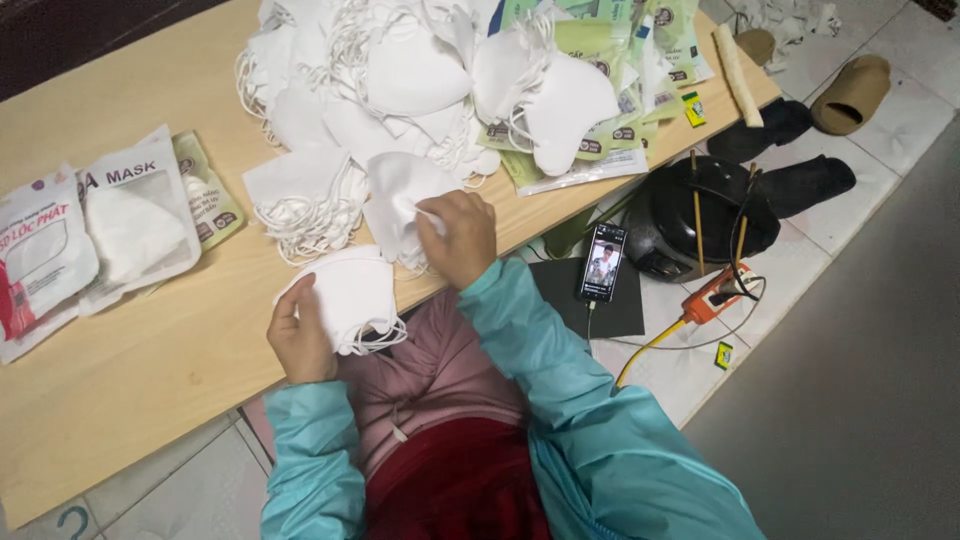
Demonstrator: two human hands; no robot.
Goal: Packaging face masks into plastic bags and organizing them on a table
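Nearest the camera, the left hand grips a small stack of folded white masks at the near edge of the surface, thumb on top and fingers closed beneath. The stack lies partly over the edge, its ear loops hanging toward the person's lap. To do this step well, the grip should probably stay flat and firm, so that the layers do not fan out and the loops do not tangle.

Just beyond, the right hand pinches a corner of a single white mask between thumb and fingertips, the remaining fingers curled. This mask rests on the surface, touching the stack's far side. A light pinch at the edge, rather than on the face of the fabric, likely keeps the fold crisp.

Left of these, a loose mask with bunched loops lies on the surface. Farther left lie sealed mask packets. At the far end sits a large heap of white masks beside empty green-and-white packets. On the floor at right lies a phone.
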